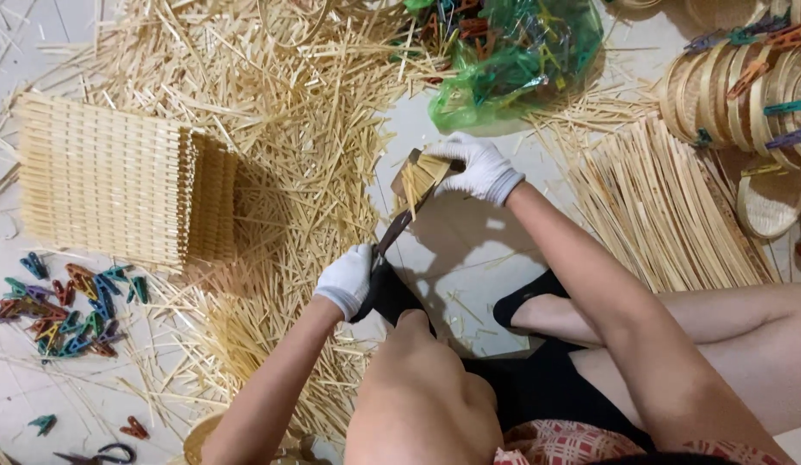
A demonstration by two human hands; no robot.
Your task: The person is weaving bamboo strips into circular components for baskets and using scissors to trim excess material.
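My left hand [347, 279], in a white glove, grips the black handles of a pair of scissors [393, 232] whose blades point up and away. My right hand [479, 166], also gloved, holds a small woven bamboo piece [420, 176] with loose strip ends sticking out, right at the blade tips. Both hands work above the pale floor, just in front of my bent knee. Whether the blades are biting into the strips is not clear.
A pile of cut bamboo strips [280, 112] covers the floor at left and centre. A stack of woven mats [116, 181] lies far left, coloured clips [69, 306] below it. A green bag of clips [512, 52], long strips [667, 207] and round baskets [745, 95] sit right.
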